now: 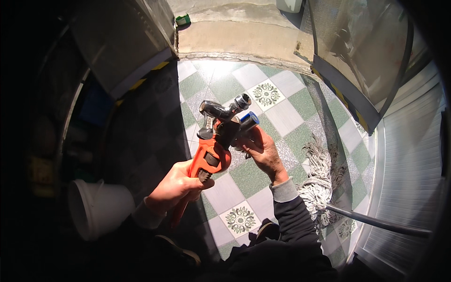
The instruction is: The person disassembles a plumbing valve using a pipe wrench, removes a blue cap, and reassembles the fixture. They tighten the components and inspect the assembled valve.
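My left hand (176,184) is wrapped round a red pipe wrench (212,156), its jaw end pointing up and away from me. Against the top of the wrench sits a bent dark metal tool (221,109) with a shiny round socket end. Beside that, a dark cylinder with a blue end (251,120) sticks out to the right. My right hand (264,155) is closed at the right side of this cluster, its fingers curled under the dark parts. Its fingertips are partly hidden, so what exactly it grips is unclear.
A string mop (319,183) with a dark handle lies on the patterned tile floor (249,183) at my right. A white bucket (105,207) stands in shadow at the left. Open door panels (361,56) flank a concrete step (235,40), where a green roll (183,19) lies.
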The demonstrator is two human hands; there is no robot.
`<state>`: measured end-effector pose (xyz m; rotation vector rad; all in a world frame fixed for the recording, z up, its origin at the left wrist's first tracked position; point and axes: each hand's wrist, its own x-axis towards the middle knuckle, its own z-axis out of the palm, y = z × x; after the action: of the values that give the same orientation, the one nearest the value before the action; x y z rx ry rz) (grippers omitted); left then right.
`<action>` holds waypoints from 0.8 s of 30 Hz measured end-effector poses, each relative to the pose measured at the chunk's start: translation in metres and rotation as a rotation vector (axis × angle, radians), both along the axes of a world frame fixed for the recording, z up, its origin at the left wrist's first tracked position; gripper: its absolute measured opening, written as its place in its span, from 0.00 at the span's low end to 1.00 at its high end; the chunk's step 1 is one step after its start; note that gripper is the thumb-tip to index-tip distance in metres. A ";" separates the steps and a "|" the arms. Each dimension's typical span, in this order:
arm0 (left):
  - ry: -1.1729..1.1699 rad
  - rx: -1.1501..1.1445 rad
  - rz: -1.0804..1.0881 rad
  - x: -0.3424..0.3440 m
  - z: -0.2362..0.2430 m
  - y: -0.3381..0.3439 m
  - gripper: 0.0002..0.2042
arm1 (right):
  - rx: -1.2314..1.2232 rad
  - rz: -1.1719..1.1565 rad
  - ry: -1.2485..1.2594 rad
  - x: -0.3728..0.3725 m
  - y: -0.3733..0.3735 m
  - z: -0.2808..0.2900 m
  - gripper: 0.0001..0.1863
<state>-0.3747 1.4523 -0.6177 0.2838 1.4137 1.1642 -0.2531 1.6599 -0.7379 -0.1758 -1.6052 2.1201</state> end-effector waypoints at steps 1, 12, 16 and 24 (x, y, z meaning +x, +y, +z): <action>-0.027 -0.017 -0.024 0.001 -0.001 -0.003 0.13 | -0.047 0.007 -0.053 0.005 -0.002 -0.001 0.22; 0.046 -0.199 -0.184 0.005 -0.002 -0.013 0.11 | -0.104 0.086 -0.170 0.037 -0.011 0.012 0.24; 0.002 -0.198 -0.223 0.006 -0.004 -0.022 0.15 | -0.190 0.204 -0.227 0.043 -0.018 0.032 0.24; 1.111 -0.074 -0.425 0.012 -0.032 -0.049 0.13 | -0.408 0.058 -0.439 0.054 -0.053 0.072 0.20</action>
<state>-0.3627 1.4031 -0.6501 1.2458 2.1745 0.5622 -0.1991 1.6072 -0.6661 -0.7826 -1.3789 2.5636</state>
